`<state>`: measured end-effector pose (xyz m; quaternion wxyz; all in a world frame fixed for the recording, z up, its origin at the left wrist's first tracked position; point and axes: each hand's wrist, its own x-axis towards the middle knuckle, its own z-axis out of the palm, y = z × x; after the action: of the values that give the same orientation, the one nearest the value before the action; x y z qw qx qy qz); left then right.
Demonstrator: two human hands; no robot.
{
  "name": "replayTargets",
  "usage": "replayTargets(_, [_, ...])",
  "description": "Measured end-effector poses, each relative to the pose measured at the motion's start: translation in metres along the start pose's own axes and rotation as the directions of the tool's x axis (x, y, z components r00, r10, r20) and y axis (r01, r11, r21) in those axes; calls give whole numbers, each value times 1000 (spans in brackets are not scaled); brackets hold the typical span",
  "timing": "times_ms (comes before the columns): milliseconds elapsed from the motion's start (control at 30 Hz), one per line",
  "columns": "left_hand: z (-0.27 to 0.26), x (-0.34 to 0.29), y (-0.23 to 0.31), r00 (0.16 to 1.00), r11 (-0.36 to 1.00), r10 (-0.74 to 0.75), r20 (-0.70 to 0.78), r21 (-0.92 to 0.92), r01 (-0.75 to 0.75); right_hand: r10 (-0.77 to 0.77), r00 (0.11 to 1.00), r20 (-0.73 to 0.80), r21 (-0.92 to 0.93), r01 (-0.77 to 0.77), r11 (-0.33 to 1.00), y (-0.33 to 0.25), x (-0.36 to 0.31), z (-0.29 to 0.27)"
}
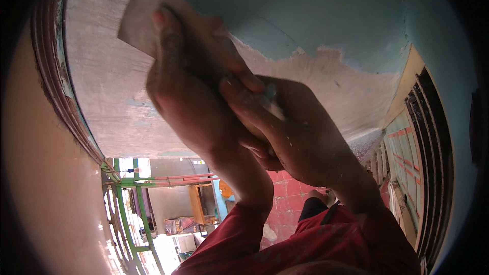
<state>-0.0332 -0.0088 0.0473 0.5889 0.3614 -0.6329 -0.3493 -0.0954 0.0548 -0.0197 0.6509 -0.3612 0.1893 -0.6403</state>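
floor: red tiles, pale joint lines | on it: pale patch

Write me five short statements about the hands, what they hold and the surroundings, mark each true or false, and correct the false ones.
1. The left hand grips a flat plate. True.
2. The blue-green paint is unbroken. False: it ends raggedly against a pale surface.
3. Red floor tiles show below the hands. True.
4. The person wears yellow. False: the sleeves are red.
5. The right hand is close to the left. True.
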Motion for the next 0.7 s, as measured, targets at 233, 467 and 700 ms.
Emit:
replayTargets(233, [15,-28,43,972,965,-218,-84,132,228,19,1000,17,89,-21,996,6,-3,3])
replayTargets(467, [4,-30,22,979,971,-192,-69,128,199,-37,999,32,91,34,995,-10,3,2])
replayTargets(700, [-4,-40,19,975,961,-199,-96,176,213,-54,997,61,136,46,990,-4,1,9])
